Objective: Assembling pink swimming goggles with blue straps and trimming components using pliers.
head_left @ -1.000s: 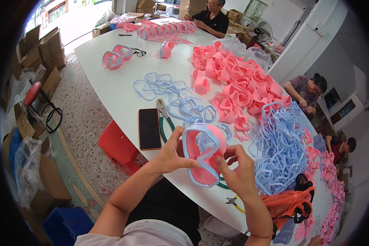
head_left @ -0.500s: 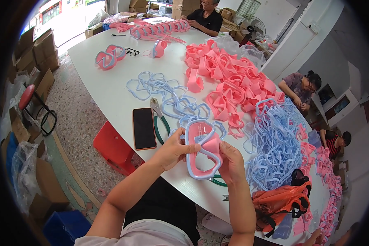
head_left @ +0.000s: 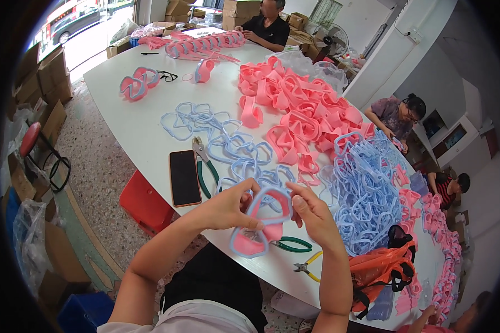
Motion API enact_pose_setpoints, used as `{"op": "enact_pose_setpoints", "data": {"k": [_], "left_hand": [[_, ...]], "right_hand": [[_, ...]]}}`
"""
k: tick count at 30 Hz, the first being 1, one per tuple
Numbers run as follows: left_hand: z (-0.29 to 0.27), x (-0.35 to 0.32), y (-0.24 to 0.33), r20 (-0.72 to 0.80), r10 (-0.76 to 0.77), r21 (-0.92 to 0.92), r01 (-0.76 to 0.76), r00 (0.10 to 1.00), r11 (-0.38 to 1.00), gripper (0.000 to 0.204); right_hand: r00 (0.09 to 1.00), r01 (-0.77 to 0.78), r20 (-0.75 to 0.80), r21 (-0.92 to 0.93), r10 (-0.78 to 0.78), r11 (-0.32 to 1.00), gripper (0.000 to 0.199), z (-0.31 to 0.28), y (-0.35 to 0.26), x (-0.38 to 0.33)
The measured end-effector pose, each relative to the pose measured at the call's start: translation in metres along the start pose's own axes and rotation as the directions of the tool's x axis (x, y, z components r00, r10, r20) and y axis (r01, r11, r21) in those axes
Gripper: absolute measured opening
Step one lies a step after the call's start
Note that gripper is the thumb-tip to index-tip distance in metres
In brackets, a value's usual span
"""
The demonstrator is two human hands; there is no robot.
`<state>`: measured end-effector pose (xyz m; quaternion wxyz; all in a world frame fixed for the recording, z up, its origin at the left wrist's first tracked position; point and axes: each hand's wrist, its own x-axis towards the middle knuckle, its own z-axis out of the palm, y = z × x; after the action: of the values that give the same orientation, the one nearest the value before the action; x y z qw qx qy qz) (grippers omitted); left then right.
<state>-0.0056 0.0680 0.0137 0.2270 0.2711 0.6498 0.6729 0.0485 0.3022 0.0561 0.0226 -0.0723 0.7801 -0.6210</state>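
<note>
A diving mask with a pink skirt and light blue rim is tilted above the table's near edge. My left hand grips its left side, thumb across the middle. At the upper right rim is my right hand, its fingers apart and their tips close to the edge; whether they touch it is hard to tell. Loose blue rims lie just beyond. Green-handled pliers rest beside a dark phone. Under the mask, another green-handled tool is partly hidden, close to yellow-handled cutters.
Pink skirts and blue rims are heaped on the white table. An orange bag lies at the right, a red stool stands at the left. Assembled masks sit farther off. Several other people are around the table.
The mask has turned and tilted lower and to the left in my left hand. My right hand's fingers have loosened from its side. The yellow-handled cutters show more fully.
</note>
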Motion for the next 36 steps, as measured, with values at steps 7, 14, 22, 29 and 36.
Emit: {"op": "enact_pose_setpoints", "data": {"k": [7,14,22,29,36], "left_hand": [[-0.005,0.003,0.023,-0.074,0.017,0.255,0.002,0.997,0.967,0.040],[0.000,0.005,0.025,-0.140,0.326,0.505,-0.216,0.935,0.836,0.041],[0.052,-0.001,0.004,-0.309,0.736,0.803,-0.249,0.603,0.542,0.037],[0.065,-0.001,0.000,-0.406,0.672,0.779,-0.150,0.619,0.609,0.025],[0.061,0.001,-0.012,-0.370,0.762,0.786,-0.258,0.532,0.562,0.021]], "right_hand": [[0.988,-0.057,0.144,0.066,0.047,0.996,0.034,-0.002,-0.002,-0.006],[0.999,-0.029,-0.031,0.110,0.032,0.993,0.031,0.006,0.001,-0.012],[0.895,0.208,-0.438,0.245,-0.084,0.947,0.027,0.031,0.017,-0.012],[0.822,0.332,-0.533,0.162,-0.201,0.929,0.030,0.055,0.029,-0.015],[0.805,0.356,-0.517,0.029,-0.291,0.934,0.034,0.060,0.035,-0.021]]}}
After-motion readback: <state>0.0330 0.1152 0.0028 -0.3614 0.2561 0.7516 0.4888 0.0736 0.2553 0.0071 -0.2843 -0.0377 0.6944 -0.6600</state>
